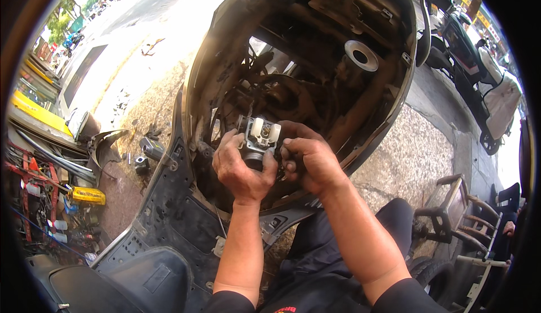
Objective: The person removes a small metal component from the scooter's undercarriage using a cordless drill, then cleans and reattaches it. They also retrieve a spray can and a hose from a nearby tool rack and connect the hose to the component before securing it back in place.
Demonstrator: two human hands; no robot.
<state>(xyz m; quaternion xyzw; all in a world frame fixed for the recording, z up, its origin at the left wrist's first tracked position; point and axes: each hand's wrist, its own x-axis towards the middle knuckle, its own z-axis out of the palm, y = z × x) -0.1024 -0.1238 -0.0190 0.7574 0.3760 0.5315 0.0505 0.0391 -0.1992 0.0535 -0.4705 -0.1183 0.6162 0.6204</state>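
Note:
A metal carburetor (262, 141) with white plastic floats on top is held over the opening of a scooter's body (189, 99). My left hand (243, 169) is closed around its left and lower sides, the thumb against the round throat. At its right side, my right hand (310, 158) has its fingers curled and pressed together. Whatever those fingertips hold, if anything, is hidden. Beneath both hands, the engine parts (276, 93) sit deep inside the dark, dirty shell. A pale metal ring (361, 55) shows farther right within it.
A dark floorboard panel (143, 223) and black seat (152, 282) lie at lower left. Tools and a yellow box (88, 195) crowd the left edge. Small metal parts (142, 163) lie on the ground. At right stand a worn stool (445, 206) and a parked scooter (465, 48).

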